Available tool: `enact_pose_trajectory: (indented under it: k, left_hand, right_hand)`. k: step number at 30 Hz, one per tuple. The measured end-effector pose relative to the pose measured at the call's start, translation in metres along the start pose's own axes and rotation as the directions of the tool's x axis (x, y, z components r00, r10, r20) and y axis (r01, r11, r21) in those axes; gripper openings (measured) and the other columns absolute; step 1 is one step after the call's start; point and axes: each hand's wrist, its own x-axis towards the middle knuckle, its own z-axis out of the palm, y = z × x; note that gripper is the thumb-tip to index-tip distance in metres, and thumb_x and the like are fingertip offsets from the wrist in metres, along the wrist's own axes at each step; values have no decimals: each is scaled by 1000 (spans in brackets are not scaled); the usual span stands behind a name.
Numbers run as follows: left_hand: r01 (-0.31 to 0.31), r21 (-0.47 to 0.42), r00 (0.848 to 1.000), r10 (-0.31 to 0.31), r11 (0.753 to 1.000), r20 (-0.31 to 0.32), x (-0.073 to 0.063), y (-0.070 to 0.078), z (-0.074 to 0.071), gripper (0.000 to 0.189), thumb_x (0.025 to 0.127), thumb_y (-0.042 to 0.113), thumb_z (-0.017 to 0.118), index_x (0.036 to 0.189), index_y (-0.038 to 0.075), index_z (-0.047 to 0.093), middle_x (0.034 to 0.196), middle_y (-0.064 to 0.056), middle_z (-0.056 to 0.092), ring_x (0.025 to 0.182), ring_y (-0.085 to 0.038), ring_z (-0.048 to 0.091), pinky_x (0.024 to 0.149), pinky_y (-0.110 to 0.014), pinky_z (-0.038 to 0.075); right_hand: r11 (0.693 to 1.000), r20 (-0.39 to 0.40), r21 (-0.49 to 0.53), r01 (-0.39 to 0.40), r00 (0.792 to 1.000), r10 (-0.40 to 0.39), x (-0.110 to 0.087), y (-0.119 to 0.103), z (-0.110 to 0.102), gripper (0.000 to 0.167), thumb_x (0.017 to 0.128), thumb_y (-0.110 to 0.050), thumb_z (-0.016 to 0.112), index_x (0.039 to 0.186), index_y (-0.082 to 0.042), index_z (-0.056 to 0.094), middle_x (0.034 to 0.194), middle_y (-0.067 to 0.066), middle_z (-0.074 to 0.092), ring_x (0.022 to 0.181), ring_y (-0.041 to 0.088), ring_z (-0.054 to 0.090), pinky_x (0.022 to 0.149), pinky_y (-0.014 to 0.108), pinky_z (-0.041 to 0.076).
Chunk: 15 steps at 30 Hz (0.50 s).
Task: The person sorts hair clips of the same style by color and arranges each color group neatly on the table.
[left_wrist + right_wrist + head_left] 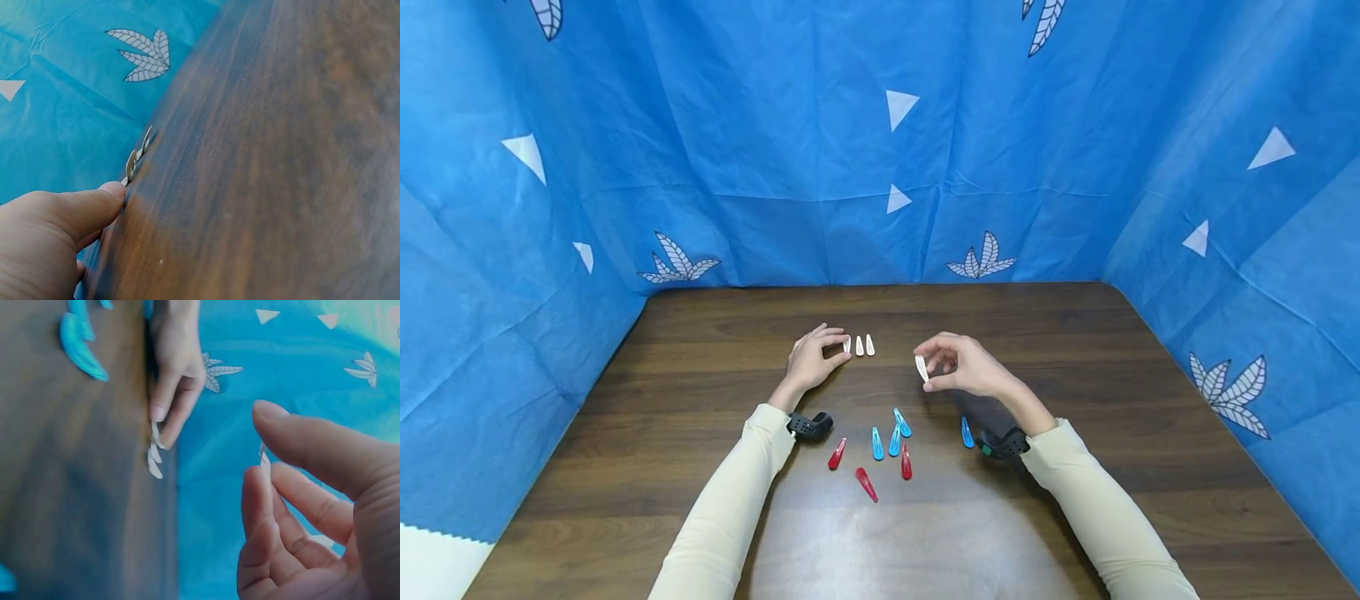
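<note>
head view only: red clips (864, 479) | left hand (811, 360) pinches white clip (847, 344), mostly hidden in left-wrist view | right hand (964, 367) pinches second clip (921, 367)

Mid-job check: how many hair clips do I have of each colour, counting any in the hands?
White hair clips: 4, one pinched in the left hand and one in the right hand
Blue hair clips: 4
Red hair clips: 3
Total: 11
</note>
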Motion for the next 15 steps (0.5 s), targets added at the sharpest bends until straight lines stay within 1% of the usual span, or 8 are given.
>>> enact_pose_trajectory:
  k: [4,9,12,15]
  left_hand:
    - [2,-5,1000,-2,1000,-8,-1,-1,1,41,96,20,76,135,6,71,150,-11,62,156,-32,37,128,-55,24]
    - [-8,-5,1000,8,1000,-12,-2,-2,2,41,96,19,76,134,5,72,149,-12,63,156,-33,37,128,-55,24]
    - [-12,-1,1000,12,1000,-13,-2,-2,2,41,96,20,76,134,5,72,148,-12,63,156,-33,38,127,-56,25]
    - [-13,0,1000,13,1000,-13,-1,-2,1,41,96,20,77,134,5,72,148,-12,64,155,-33,38,127,-56,25]
  right_hand:
    - [1000,-56,13,-11,998,12,19,-8,-6,48,83,3,86,126,10,67,104,18,70,89,23,65,72,23,50]
    - [999,-91,27,-34,995,36,40,-13,-9,50,83,3,85,129,10,66,115,23,70,93,29,67,74,22,50]
    - [998,-104,32,-55,993,58,52,-14,-7,51,84,3,84,130,11,65,120,25,70,93,27,68,75,22,51]
    - [996,-111,39,-78,990,82,64,-12,-5,51,85,3,84,132,9,65,121,24,71,92,19,68,77,23,52]
